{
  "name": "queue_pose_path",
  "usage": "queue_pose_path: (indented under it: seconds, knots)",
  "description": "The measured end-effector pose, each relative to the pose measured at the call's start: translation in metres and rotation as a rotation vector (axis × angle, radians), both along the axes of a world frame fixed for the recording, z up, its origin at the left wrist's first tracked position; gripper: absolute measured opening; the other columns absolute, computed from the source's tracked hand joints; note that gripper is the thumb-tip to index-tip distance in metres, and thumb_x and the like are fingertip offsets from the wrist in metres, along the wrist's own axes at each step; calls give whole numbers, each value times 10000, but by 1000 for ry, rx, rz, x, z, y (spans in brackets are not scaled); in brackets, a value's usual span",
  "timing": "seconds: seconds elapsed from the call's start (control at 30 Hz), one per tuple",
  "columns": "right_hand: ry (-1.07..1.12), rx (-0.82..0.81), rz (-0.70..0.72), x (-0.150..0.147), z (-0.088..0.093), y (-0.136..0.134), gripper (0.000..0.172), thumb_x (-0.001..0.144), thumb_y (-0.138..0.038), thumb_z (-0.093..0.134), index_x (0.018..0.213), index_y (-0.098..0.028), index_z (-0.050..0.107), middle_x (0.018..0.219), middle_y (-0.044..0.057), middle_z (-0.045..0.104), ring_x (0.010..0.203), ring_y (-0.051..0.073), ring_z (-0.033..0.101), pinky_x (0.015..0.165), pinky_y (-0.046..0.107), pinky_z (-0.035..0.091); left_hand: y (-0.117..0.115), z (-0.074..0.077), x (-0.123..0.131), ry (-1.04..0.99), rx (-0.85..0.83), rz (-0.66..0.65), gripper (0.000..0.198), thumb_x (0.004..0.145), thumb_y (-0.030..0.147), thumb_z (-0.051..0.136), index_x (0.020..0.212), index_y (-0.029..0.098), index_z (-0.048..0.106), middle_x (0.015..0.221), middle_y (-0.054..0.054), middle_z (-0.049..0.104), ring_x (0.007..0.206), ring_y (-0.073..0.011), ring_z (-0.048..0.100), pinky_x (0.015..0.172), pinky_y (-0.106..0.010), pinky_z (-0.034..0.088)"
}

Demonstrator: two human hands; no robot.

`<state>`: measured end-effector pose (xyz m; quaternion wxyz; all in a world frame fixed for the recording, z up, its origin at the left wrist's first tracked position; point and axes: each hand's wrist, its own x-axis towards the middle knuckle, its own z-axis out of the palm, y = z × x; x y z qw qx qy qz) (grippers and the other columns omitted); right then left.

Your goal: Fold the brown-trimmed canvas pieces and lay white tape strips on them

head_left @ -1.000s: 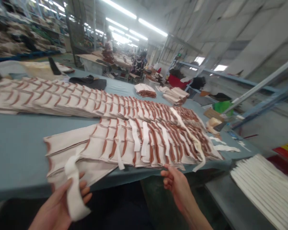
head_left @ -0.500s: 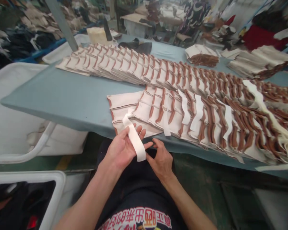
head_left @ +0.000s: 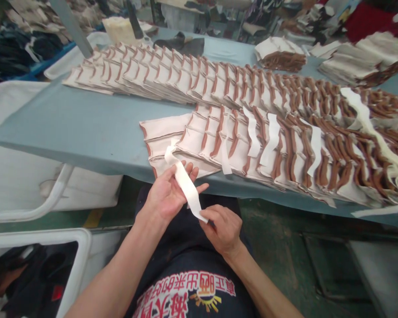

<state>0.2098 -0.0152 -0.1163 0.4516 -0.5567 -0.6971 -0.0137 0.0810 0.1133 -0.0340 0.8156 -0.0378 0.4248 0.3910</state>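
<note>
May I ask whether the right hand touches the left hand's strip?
Touching: in the head view, the right hand pinches the strip by its lower end.

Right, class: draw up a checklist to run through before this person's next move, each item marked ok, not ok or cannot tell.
1. Strip lies across left hand: ok.
2. Right hand pinches the strip's lower end: ok.
3. Strip straight: not ok, it bends near its upper end.
4. Near panels overlap on the table: ok.
5. Strip's upper end touching the panels: cannot tell.
</note>
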Motion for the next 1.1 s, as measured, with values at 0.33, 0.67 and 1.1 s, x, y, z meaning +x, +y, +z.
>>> queue_pose_path:
  seconds: [0.33, 0.67, 1.1]
  knots:
    - [461, -435, 94, -2, 37, -6, 226, 1027, -208, 534, 863, -199, 688, 670, -13, 687, 537, 115, 626, 527, 211, 487, 2, -4, -3, 100, 56, -34, 281, 1064, 201, 447, 976, 123, 703, 871, -61, 776, 811, -206, 763, 1039, -706, 515]
    - [152, -186, -35, 20, 84, 30, 175, 951, -166, 565, 787, -213, 604, 641, -32, 627, 535, 116, 592, 569, 233, 461, -5, -21, -10, 277, 194, -110, 266, 1021, 223, 507, 1133, 111, 721, 871, -111, 788, 647, -185, 745, 540, -266, 613]
    - [165, -321, 14, 1, 109, 107, 126, 914, -292, 585, 813, -228, 621, 675, -15, 680, 598, 151, 653, 618, 262, 518, -17, -42, -16, 331, 437, -91, 460, 849, 475, 739, 1108, 97, 692, 695, -53, 725, 510, -164, 660, 500, -247, 575]
